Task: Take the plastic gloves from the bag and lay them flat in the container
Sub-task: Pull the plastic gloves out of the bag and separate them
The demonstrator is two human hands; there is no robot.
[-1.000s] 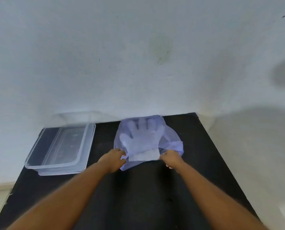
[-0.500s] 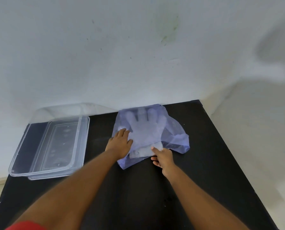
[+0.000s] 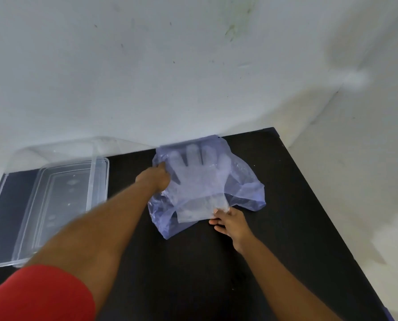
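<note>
Left hand (image 3: 157, 179) has slid up the bag (image 3: 246, 186), grip unclear; right hand (image 3: 228, 222) pinches the gloves (image 3: 200, 179), still bagged; container (image 3: 99, 179) awaits.

Black counter (image 3: 193, 274) carries a clear plastic container (image 3: 100, 181) at far left & a thin blue bag (image 3: 246, 188) far centre, well apart, w/ plastic gloves (image 3: 200, 179) inside, cuffs poking out.

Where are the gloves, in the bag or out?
Mostly in: gloves show through the blue bag; the cuff sticks out at the right hand.
</note>
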